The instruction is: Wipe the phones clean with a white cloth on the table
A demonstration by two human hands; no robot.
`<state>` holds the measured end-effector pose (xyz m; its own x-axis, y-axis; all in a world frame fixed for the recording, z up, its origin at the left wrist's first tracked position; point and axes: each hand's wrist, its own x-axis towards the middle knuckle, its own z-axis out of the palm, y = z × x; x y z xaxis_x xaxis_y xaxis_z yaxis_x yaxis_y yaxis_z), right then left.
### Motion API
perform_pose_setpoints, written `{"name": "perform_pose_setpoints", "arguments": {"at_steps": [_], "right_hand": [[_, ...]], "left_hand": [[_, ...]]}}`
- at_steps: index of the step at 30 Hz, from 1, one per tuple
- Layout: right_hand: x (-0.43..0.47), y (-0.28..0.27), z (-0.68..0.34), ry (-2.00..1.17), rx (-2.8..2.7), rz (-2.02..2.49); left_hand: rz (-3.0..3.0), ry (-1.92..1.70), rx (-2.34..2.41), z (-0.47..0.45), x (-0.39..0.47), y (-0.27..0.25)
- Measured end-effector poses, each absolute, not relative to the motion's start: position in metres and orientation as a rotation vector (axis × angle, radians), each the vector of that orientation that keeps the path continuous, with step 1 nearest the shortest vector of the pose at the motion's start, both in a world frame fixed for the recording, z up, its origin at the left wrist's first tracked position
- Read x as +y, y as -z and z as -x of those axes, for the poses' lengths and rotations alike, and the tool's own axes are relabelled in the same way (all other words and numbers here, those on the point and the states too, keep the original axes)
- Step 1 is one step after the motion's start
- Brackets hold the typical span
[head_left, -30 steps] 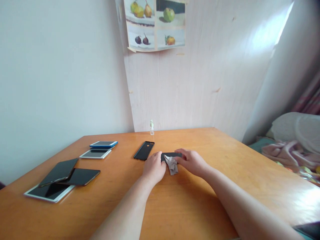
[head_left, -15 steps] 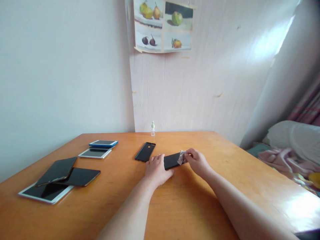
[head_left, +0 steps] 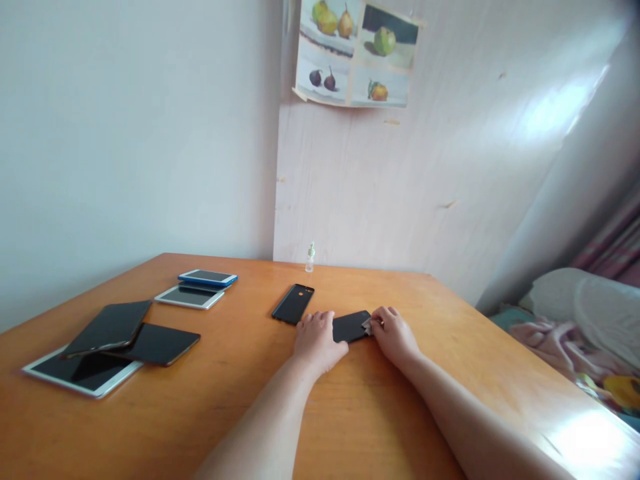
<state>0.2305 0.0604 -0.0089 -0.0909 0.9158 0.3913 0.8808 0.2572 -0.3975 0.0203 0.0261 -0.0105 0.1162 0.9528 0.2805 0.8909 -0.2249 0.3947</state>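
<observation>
A black phone (head_left: 350, 327) lies on the wooden table between my two hands. My left hand (head_left: 319, 340) grips its left end, thumb on the near edge and fingers over the far one. Pinched in the fingers of my right hand (head_left: 395, 333) is a small greyish-white cloth (head_left: 367, 326), pressed on the phone's right end. Part of the cloth is hidden by those fingers. Just beyond my left hand rests an empty black phone case (head_left: 294, 303), with a round hole near its far end.
A small clear spray bottle (head_left: 311, 258) stands near the table's back edge. To the left lie a blue-edged tablet (head_left: 208, 277) on a white one (head_left: 190, 295), and two dark tablets (head_left: 110, 325) overlapping a larger white tablet (head_left: 37, 367). A wall rises behind the table (head_left: 240, 413).
My right hand has drawn the cloth down toward the near edge of the phone's right end, uncovering its far corner. The view has tilted and shifted slightly; my left hand keeps its hold.
</observation>
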Motion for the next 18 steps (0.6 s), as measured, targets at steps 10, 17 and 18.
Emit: {"name": "perform_pose_setpoints", "arguments": {"at_steps": [10,17,18], "right_hand": [[0.029,-0.016,-0.187,-0.059,-2.576,1.298],[0.075,-0.017,-0.209,0.129,-2.238,1.862],[0.075,-0.013,-0.207,0.110,-2.220,1.826]], "left_hand": [[-2.256,-0.833,1.862,-0.024,0.025,0.011],[-2.248,-0.848,1.865,-0.025,0.025,0.012],[-2.242,-0.843,1.866,-0.025,0.025,0.013]]}}
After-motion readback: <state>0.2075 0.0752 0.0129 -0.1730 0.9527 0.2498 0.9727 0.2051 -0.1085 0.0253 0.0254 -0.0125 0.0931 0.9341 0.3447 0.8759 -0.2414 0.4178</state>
